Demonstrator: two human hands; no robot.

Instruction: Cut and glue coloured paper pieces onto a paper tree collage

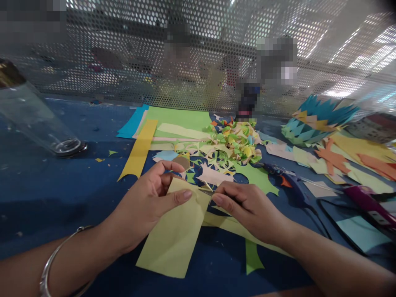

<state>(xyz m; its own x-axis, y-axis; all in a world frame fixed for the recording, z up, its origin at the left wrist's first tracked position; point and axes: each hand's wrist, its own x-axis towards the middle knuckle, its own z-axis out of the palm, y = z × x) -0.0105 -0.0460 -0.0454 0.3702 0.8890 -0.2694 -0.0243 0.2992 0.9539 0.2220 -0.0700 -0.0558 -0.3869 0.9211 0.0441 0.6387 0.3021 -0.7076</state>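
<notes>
My left hand (157,194) pinches a pale yellow-green strip of paper (173,239) near its top edge, thumb in front and fingers behind. The strip hangs down toward me, tilted to the left. At its upper right edge, my right hand (244,206) is closed around scissors (206,192); only a bit of thin blade shows, and the handles are hidden in the fingers. A narrow sliver of paper sticks up by the blade. Under the right hand lies a long yellow-green paper strip (222,225), with a green scrap (253,258) beneath it.
Behind my hands are a heap of small paper pieces (241,142), a yellow strip (139,148) and stacked green sheets (182,117). A clear bottle (34,115) stands left. To the right are a blue glue gun (291,185), a purple power strip (368,202) and a paper crown (315,121).
</notes>
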